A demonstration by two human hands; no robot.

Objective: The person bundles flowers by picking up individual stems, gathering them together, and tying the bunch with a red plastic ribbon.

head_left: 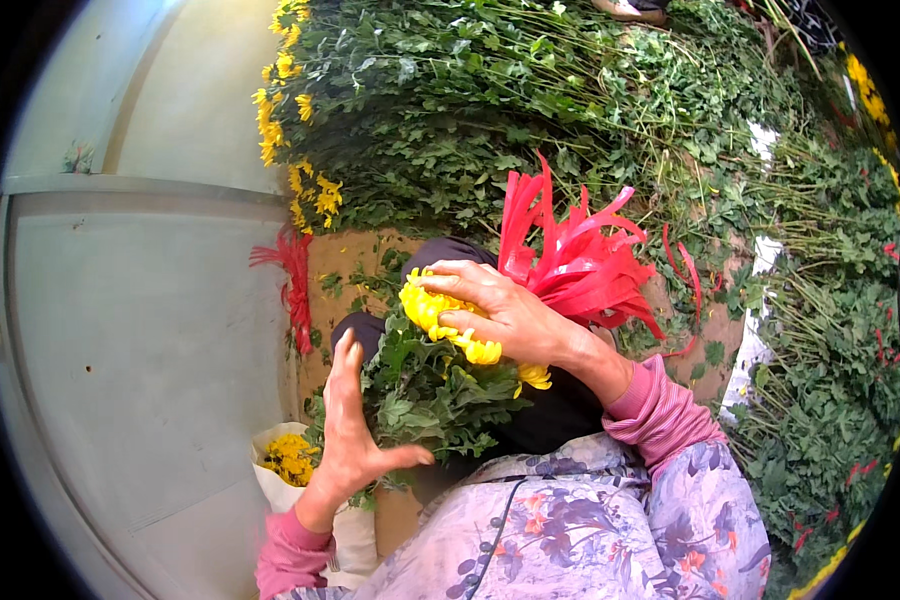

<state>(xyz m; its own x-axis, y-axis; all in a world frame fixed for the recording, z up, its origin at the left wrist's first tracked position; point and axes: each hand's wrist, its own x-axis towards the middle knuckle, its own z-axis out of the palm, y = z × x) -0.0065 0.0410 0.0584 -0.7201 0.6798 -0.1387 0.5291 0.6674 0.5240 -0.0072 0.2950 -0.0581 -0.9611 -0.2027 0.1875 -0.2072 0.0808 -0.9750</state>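
Note:
A bunch of yellow chrysanthemums [432, 304] with dense green leaves rests across my dark-trousered lap. My right hand [500, 312] is closed over the flower heads, and yellow petals show between its fingers. To the left of the leaves, my left hand [355, 435] is open, thumb spread wide from the straight fingers, with nothing held. The lower stems of the bunch are hidden under the leaves and my hands. Just beyond my right wrist lies a thick bundle of red plastic strips [575, 255].
Cut chrysanthemum stems [470, 110] are piled at the far side, yellow heads leftward. More leafy stems [820, 380] lie along the right. A pale panel wall [150, 330] stands at left, with red strips [295, 285] beside it. A white bag [273, 480] holds yellow flowers. A shoe [630, 10] shows at the top.

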